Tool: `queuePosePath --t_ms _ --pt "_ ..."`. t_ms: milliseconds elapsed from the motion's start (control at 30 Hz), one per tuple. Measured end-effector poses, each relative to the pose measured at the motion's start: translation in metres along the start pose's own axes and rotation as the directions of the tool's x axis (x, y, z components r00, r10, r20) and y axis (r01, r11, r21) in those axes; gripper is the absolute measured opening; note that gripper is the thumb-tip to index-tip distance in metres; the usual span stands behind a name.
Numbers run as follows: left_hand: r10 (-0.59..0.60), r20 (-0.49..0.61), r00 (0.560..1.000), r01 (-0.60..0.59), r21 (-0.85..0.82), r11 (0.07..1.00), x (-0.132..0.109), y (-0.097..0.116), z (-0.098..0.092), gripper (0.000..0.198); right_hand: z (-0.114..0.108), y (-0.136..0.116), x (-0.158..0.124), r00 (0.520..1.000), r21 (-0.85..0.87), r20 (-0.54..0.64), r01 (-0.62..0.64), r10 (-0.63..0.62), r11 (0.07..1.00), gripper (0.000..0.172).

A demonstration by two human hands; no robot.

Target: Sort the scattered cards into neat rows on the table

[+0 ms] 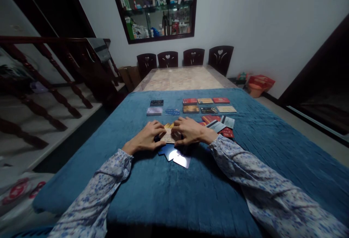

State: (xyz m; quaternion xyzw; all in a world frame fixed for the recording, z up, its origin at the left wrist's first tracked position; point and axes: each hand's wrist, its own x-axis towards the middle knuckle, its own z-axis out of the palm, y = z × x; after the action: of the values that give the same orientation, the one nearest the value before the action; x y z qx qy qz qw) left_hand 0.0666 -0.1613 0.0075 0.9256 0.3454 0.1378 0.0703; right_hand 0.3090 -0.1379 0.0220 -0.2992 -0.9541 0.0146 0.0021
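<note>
Both my hands rest on a loose heap of plastic cards in the middle of a blue cloth [163, 194] over a long table. My left hand [148, 136] and my right hand [189, 131] pinch a beige card [168, 137] between their fingertips, fingers curled. Shiny blue cards [177, 155] poke out beneath the hands toward me. More loose cards, red and pale [222, 125], lie fanned to the right of my right hand. Beyond them, cards are laid flat in rows: three on the left [159, 110] and several on the right [208, 105].
The far half of the table shows a bare marble top [181, 78]. Several dark chairs [193, 56] stand at its far end under a glass wall cabinet [158, 7]. A wooden stair rail [54, 70] runs on the left; a red bag [259, 84] sits on the floor right.
</note>
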Motion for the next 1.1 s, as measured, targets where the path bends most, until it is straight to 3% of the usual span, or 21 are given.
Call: queuePosePath --t_ms 600,800,1100 --pt "0.003 -0.011 1.000 -0.003 -0.031 1.000 0.001 0.001 0.000 0.021 0.004 0.004 0.002 0.999 0.012 -0.045 0.026 -0.026 1.000 0.030" --pt "0.042 -0.076 0.996 -0.046 -0.052 0.998 0.002 -0.001 0.001 0.021 0.004 0.009 0.002 0.996 0.052 -0.073 0.064 -0.060 0.997 0.022" --pt "0.072 -0.138 0.988 -0.080 -0.061 0.995 0.002 -0.011 0.007 0.028 0.005 0.016 0.001 0.990 0.081 -0.115 0.095 -0.086 0.992 0.027"
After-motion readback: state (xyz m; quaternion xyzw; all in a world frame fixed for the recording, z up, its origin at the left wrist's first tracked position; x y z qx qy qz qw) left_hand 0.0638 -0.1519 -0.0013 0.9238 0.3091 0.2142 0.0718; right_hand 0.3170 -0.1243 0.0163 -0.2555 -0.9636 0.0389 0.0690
